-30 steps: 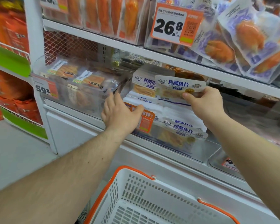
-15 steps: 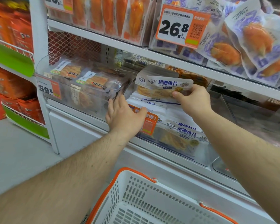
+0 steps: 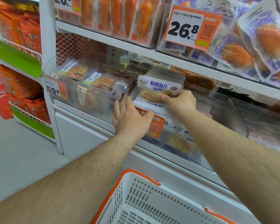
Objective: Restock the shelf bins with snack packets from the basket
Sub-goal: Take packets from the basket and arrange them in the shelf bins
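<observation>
Head view: right hand (image 3: pixel 180 103) pinching a white cod-fillet packet (image 3: pixel 158 89) upright over the stack in the clear middle bin (image 3: pixel 181 143); left hand (image 3: pixel 131 120) flat, fingers straight, pressed on the bin's front edge. Could tip forward off the slick stack once released — no room behind, shelf close above. Basket (image 3: pixel 141 191) below, visible part bare.
</observation>
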The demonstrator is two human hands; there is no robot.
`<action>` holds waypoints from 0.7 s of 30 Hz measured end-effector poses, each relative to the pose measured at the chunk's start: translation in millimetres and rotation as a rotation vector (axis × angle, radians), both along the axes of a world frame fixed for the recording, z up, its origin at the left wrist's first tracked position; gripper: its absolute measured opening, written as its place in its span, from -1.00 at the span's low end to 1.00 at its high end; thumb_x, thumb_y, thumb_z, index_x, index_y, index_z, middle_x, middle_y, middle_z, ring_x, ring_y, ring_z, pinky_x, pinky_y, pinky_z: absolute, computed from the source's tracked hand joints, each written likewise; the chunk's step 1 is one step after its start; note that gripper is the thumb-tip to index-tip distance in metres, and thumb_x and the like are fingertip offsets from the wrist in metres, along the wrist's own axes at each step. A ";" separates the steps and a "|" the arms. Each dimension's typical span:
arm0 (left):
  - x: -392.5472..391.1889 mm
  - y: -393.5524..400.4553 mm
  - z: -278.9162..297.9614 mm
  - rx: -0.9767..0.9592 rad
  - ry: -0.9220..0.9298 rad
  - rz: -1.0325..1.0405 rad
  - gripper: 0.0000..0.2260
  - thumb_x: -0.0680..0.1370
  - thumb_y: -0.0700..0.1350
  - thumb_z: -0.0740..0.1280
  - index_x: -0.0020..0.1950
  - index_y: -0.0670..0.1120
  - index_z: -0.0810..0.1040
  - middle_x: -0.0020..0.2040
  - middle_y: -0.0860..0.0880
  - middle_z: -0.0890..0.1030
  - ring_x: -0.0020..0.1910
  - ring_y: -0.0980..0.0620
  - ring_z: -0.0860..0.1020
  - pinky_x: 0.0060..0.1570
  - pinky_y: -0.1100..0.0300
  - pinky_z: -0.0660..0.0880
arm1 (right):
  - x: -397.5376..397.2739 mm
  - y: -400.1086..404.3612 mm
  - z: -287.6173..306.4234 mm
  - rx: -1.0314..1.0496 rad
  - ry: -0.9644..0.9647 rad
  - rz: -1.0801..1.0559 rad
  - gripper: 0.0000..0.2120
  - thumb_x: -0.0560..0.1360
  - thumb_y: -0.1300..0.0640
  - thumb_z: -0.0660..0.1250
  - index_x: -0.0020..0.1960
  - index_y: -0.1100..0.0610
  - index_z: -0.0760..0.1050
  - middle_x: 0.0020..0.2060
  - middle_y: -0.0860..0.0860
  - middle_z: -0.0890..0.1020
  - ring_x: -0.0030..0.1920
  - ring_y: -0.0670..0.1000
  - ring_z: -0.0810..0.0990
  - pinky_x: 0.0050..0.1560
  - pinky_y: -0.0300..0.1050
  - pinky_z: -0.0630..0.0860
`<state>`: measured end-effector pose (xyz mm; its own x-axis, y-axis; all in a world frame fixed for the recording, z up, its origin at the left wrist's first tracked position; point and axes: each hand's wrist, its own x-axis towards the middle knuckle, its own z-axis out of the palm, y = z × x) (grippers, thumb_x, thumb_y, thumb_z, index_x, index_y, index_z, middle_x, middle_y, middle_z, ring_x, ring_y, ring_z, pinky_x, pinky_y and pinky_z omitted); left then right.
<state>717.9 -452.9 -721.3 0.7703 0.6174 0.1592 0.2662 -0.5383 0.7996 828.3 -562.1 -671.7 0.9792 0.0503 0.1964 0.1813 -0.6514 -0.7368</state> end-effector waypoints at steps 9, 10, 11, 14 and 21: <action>-1.8 0.1 1.3 -0.014 0.004 -0.013 -0.20 0.54 0.22 0.27 0.61 -0.10 -0.02 0.62 -0.01 0.03 0.59 -0.01 -0.14 0.53 -0.05 -0.07 | 7.7 2.6 2.4 -0.069 0.133 -0.117 -0.47 0.20 -0.32 0.56 -0.05 0.03 0.56 -0.10 0.03 0.67 -0.05 0.17 0.64 0.07 0.18 0.58; -1.7 0.3 1.0 -0.014 0.006 -0.012 -0.20 0.54 0.23 0.27 0.61 -0.10 -0.02 0.62 -0.01 0.03 0.59 -0.01 -0.14 0.53 -0.05 -0.07 | 7.6 2.4 2.6 -0.075 0.135 -0.120 -0.46 0.18 -0.32 0.57 -0.05 0.03 0.55 -0.09 0.03 0.67 -0.04 0.17 0.64 0.08 0.19 0.57; -1.4 0.4 0.9 -0.014 0.007 -0.012 -0.20 0.54 0.23 0.27 0.61 -0.10 -0.02 0.62 -0.01 0.04 0.59 -0.01 -0.14 0.53 -0.05 -0.07 | 7.6 2.0 2.7 -0.085 0.138 -0.122 -0.45 0.18 -0.32 0.57 -0.05 0.03 0.55 -0.08 0.04 0.67 -0.03 0.18 0.64 0.10 0.19 0.56; -1.2 0.0 1.2 -0.014 0.007 -0.012 -0.20 0.54 0.23 0.27 0.61 -0.10 -0.02 0.62 -0.01 0.04 0.59 -0.02 -0.14 0.53 -0.06 -0.07 | 6.3 0.7 3.2 -0.118 0.128 -0.129 -0.47 0.21 -0.30 0.58 -0.03 0.04 0.54 -0.09 0.04 0.66 -0.04 0.17 0.64 0.12 0.18 0.55; -8.4 2.8 7.3 0.135 -0.064 0.034 -0.30 0.55 0.20 0.26 0.56 -0.09 0.12 0.59 -0.06 0.07 0.56 -0.06 -0.02 0.49 -0.07 -0.03 | -3.6 -10.6 9.6 -0.203 0.131 -0.096 -0.54 0.28 -0.25 0.57 -0.15 0.03 0.44 -0.15 0.03 0.63 -0.07 0.12 0.62 0.08 0.15 0.58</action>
<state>709.5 -450.1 -714.0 0.7351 0.6123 0.2910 0.2365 -0.6340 0.7363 824.7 -572.7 -662.1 0.9979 -0.0188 0.0627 0.0228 -0.7982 -0.6020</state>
